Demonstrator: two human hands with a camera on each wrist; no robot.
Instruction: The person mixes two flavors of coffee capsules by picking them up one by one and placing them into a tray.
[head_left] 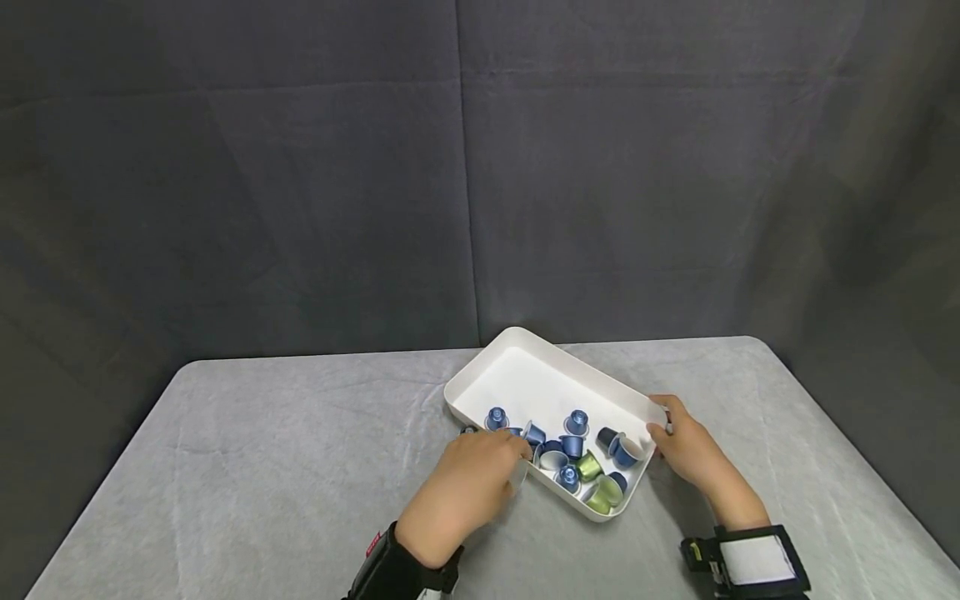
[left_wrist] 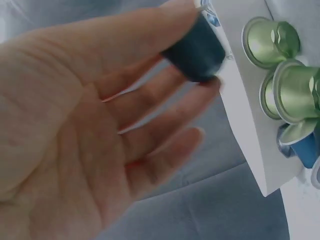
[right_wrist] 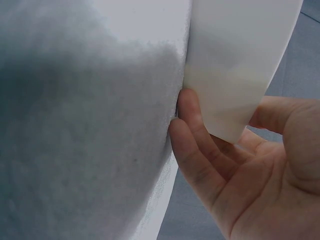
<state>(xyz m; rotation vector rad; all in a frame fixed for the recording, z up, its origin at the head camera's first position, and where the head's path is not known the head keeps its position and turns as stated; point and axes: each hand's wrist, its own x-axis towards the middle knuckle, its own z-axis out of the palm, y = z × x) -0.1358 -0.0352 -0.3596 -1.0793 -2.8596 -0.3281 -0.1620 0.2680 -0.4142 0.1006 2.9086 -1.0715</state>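
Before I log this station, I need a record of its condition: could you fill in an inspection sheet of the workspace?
Surface: light grey tablecloth, lightly creased.
Job's things: white tray; blue coffee capsules and green coffee capsules jumbled toward its near side.
Clutter: nothing seen.
Left hand: pinches a dark coffee capsule beside the tray.
Right hand: grips the tray's right end.
Cables: nothing seen.
Surroundings: dark grey fabric behind and on both sides.

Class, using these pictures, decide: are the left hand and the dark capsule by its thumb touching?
Touching. The left wrist view shows the left hand holding the dark capsule between thumb and fingers, with no gap at the thumb.
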